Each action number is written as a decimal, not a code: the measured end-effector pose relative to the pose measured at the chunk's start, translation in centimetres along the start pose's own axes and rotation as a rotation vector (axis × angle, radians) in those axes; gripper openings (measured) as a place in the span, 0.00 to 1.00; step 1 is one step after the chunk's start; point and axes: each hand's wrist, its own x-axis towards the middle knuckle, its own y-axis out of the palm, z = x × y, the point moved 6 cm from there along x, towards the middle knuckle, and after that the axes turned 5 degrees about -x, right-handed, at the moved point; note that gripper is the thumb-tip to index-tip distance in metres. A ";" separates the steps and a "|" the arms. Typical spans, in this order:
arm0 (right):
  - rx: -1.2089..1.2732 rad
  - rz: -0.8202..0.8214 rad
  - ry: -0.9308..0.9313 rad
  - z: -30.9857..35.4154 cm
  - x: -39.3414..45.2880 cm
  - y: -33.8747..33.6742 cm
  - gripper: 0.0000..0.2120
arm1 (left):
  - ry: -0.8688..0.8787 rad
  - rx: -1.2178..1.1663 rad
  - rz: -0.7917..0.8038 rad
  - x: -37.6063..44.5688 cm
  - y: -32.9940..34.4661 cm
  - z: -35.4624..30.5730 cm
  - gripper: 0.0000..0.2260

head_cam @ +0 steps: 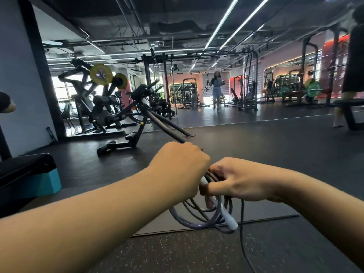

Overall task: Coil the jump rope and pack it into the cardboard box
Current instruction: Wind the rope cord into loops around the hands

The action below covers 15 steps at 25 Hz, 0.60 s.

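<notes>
A gym stretches out ahead, dark rubber floor [275,154] underfoot, weight machines [102,99] along the left wall and a large mirror behind them. In front of the camera, both hands meet over the jump rope [189,215], a dark cord gathered into several loops that hang below the fists. The left hand [177,166] is clenched around the top of the bundle; the right hand [240,180] curls its fingers round the loops beside it, its thumb pressing near a white handle [226,213] that slants down through the coil. One strand [242,233] trails loose toward the floor, so the coiling looks nearly but not wholly done. The next move likely calls for drawing in that tail. No cardboard box is in view.
</notes>
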 end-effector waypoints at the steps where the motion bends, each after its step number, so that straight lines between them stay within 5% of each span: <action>1: -0.015 0.012 -0.010 0.0 -0.1 0.3 0.10 | -0.009 -0.057 0.078 0.2 0.3 0.1 0.04; 7: -0.019 0.050 -0.030 -0.2 -1.5 -0.3 0.15 | -0.009 -1.078 0.474 -2.3 2.4 1.2 0.12; 11: -0.025 0.119 0.063 -1.3 -1.7 -0.9 0.28 | 0.110 -0.732 0.447 -3.4 2.9 0.8 0.15; 15: -0.006 0.087 0.110 -2.0 -1.3 -3.0 0.28 | 0.159 -0.288 0.331 -2.9 1.8 2.3 0.11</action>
